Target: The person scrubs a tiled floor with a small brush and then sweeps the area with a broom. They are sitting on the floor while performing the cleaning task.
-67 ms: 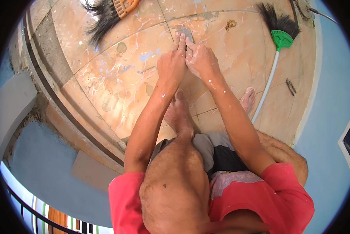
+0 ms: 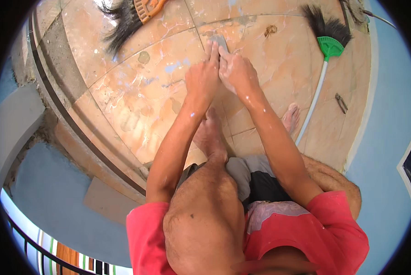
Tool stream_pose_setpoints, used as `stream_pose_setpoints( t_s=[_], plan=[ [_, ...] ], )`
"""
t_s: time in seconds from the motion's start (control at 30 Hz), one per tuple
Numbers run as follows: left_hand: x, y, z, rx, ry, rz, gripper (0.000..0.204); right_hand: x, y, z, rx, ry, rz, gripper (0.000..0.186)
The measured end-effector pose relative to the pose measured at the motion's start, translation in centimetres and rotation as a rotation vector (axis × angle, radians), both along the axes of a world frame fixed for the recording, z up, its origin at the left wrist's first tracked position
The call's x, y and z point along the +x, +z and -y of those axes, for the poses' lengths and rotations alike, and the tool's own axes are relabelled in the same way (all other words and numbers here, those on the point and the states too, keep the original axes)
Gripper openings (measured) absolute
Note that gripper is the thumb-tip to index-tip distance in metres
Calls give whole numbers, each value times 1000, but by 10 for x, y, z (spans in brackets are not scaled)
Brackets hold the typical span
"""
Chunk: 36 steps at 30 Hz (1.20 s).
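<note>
Both my hands are together over the tiled floor, ahead of my feet. The flat grey blade of a scraper shows past my fingertips, low against the tiles. My right hand is closed around the scraper, its handle hidden by the fingers, with the forefinger and thumb pointing along the tool. Beside it, my left hand presses two straight fingers onto the blade while its other fingers are curled under. White and blue paint flecks mark the tiles left of the blade.
A black-bristled broom with an orange head lies at the far left. At the right is a green-headed broom with a pale pole; near it lie pliers. A light-blue wall bounds the right, and a dark rail groove curves along the left.
My two hands and the scraper have shifted very slightly toward me. Their hold looks the same, and the brooms and pliers stay put.
</note>
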<state>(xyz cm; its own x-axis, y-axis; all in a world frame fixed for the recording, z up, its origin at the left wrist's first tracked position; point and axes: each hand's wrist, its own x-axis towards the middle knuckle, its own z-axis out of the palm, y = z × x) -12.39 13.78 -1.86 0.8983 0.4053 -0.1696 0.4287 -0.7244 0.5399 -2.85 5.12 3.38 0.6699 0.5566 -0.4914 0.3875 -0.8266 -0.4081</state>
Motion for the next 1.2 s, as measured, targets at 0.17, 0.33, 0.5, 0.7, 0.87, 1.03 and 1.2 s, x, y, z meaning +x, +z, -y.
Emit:
stream_pose_setpoints(
  t_s=[0.17, 0.33, 0.5, 0.7, 0.87, 1.03, 1.2],
  plan=[
    [-33, 0, 30, -60, -39, -68, 57, -28, 14, 27, -130, -7, -53, 41],
    [-6, 4, 13, -63, -16, 69, 57, -13, 23, 20, -90, -41, -43, 47],
    [-9, -4, 22, -92, -34, -8, 63, -13, 3, 20, -21, -102, 1, 44],
    [9, -7, 3, -37, -114, -51, 74, 7, 1, 7, -53, -78, -26, 44],
    [15, -9, 10, -166, -136, -1, 78, 11, -1, 30, 5, -122, 20, 42],
    [17, -22, 5, -125, -119, 42, 67, 27, -2, 21, -65, -66, -54, 45],
    [28, -6, 6, -89, -141, -7, 68, 21, -5, 27, -16, -117, 26, 43]
  ],
)
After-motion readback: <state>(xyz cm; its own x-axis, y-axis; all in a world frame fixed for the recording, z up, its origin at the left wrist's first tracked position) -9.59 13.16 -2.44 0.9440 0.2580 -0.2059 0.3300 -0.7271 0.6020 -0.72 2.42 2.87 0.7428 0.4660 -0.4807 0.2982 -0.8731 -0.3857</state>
